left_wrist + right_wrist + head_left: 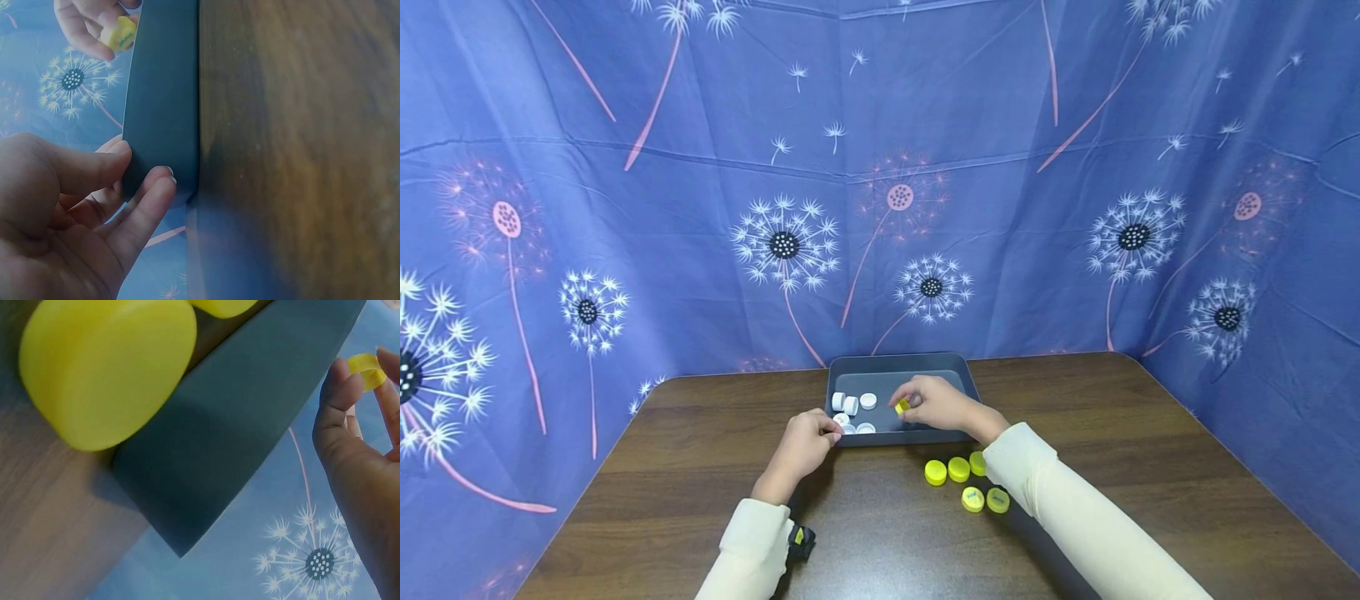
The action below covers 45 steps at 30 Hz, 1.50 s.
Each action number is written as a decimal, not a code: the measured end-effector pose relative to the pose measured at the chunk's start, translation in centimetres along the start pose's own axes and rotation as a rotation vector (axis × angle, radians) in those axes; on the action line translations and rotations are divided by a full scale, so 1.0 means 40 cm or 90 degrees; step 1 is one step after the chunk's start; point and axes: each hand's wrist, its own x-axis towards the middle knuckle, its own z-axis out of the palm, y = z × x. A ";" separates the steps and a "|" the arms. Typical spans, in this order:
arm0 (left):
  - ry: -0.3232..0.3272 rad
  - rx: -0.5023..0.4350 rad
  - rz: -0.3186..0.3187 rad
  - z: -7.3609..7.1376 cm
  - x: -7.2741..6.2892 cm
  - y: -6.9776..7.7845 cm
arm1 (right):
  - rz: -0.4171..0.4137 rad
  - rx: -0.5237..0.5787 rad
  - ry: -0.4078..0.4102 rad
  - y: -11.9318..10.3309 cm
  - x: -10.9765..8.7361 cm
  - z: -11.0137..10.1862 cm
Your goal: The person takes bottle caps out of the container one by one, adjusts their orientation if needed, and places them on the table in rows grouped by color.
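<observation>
A dark grey tray [895, 438] stands at the back of the table. My left hand [805, 443] grips its front left corner; in the left wrist view the thumb [106, 165] lies at the rim and other fingers touch the outer wall. Over the tray's right part, my right hand [942, 403] pinches a yellow bottle cap [902, 407] between thumb and fingers. The right wrist view shows that cap [367, 371] tilted, its hollow side partly visible. Several white bottle caps [868, 401] lie in the tray's left part, some on their sides, some partly hidden by the left hand.
Several yellow caps [958, 469] lie on the wooden table [880, 542] in front of the tray, near the right sleeve, which partly covers one. A black strapped device [801, 542] is at the left wrist. A blue dandelion-print cloth [1000, 167] hangs behind the table.
</observation>
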 end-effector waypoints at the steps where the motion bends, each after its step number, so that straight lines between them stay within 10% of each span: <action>1: -0.002 -0.002 -0.002 0.000 0.000 0.000 | 0.001 0.003 0.002 -0.001 -0.004 -0.001; 26: -0.003 -0.001 -0.003 0.002 -0.003 -0.001 | -0.035 0.011 0.086 -0.020 -0.188 -0.009; 45: -0.002 0.005 -0.013 0.007 0.000 -0.001 | -0.036 0.013 0.043 -0.016 -0.283 0.030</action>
